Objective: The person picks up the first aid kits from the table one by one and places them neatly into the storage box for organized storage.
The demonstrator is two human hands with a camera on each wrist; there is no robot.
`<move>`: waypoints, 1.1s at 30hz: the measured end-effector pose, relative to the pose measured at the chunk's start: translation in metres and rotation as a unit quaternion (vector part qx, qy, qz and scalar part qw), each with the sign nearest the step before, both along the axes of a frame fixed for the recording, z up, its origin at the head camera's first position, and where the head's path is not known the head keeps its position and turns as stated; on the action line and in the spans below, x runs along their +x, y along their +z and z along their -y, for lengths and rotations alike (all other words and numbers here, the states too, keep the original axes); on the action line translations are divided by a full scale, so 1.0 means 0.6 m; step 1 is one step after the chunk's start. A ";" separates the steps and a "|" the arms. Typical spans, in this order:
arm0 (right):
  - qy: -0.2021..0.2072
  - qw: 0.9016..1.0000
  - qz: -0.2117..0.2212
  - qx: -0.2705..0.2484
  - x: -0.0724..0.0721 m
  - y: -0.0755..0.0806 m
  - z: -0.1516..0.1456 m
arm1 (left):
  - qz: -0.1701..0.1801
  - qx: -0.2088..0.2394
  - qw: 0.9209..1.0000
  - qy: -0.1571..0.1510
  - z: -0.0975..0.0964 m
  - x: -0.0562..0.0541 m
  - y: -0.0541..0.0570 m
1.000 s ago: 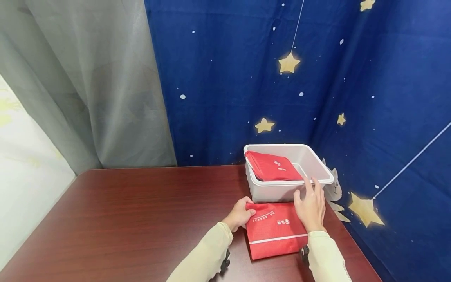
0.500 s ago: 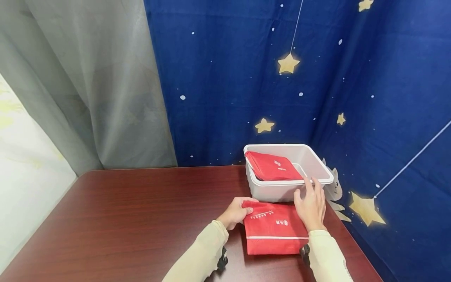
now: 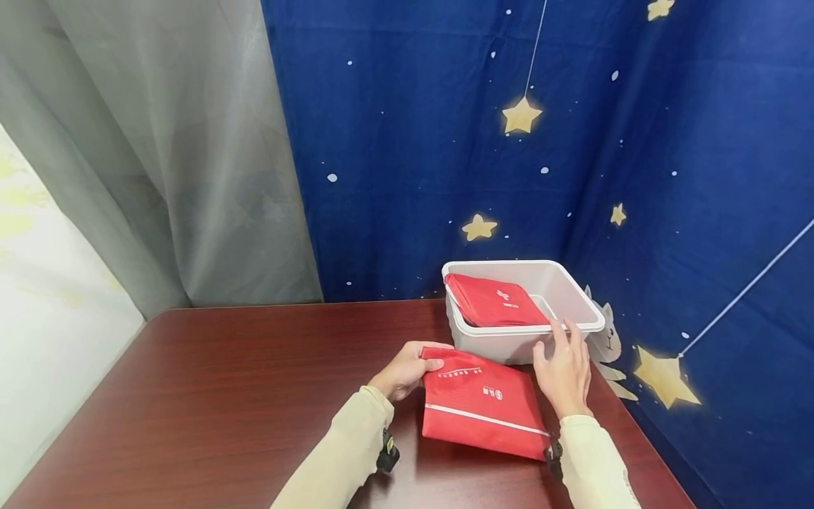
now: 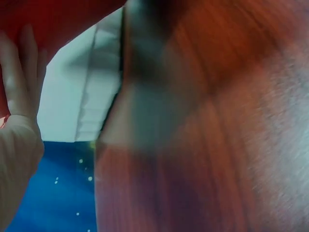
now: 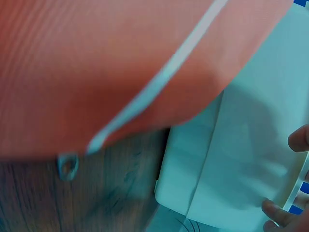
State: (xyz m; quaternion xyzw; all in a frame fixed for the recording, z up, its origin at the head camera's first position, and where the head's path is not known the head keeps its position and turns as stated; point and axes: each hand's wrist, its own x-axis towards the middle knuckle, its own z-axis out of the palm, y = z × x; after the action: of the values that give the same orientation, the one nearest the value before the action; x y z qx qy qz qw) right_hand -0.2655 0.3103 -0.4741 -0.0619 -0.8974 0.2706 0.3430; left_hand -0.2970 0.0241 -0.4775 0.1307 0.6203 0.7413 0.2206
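My left hand pinches the upper left corner of a flat red zip pouch, thumb on top. White lettering and a white zipper line mark the pouch, which is tilted and raised over the table. In the left wrist view, straight fingers lie against the red fabric. My right hand is at the front rim of a white plastic bin, fingers hooked over it and thumb by the outer wall. A second red pouch leans inside the bin's left part. The zipper pull hangs from the held pouch.
The brown wooden table stretches off to the left. A blue star-printed curtain hangs right behind the bin and along the table's right edge. A grey curtain hangs at the back left.
My left hand has moved left and slightly away from me, drawing the red pouch along and tilting it. The right hand has stayed at the bin's rim.
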 end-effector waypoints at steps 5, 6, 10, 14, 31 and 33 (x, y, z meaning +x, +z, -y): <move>0.002 1.000 0.007 0.000 0.001 0.001 0.000 | 0.004 0.017 1.000 -0.001 0.013 -0.002 0.017; 0.002 1.000 0.009 0.000 0.002 0.001 0.000 | 0.002 0.019 1.000 -0.003 0.015 -0.002 0.020; 0.002 1.000 0.016 -0.001 0.003 0.001 -0.001 | -0.011 0.009 1.000 -0.006 0.022 -0.003 0.031; 0.006 1.000 0.013 0.000 0.004 0.000 -0.002 | -0.009 0.010 1.000 -0.019 0.033 -0.003 0.044; 0.003 1.000 0.008 0.001 0.005 0.002 -0.002 | -0.038 0.010 0.996 -0.082 0.048 0.008 0.113; 0.002 1.000 0.008 0.000 0.005 0.001 -0.003 | -0.038 0.007 0.996 -0.081 0.046 0.010 0.120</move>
State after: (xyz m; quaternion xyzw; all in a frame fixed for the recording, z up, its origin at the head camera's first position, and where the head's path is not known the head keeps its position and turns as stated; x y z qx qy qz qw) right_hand -0.2624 0.3119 -0.4732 -0.0620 -0.9002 0.2705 0.3357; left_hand -0.2913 -0.0038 -0.4058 0.2102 0.6101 0.7200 0.2553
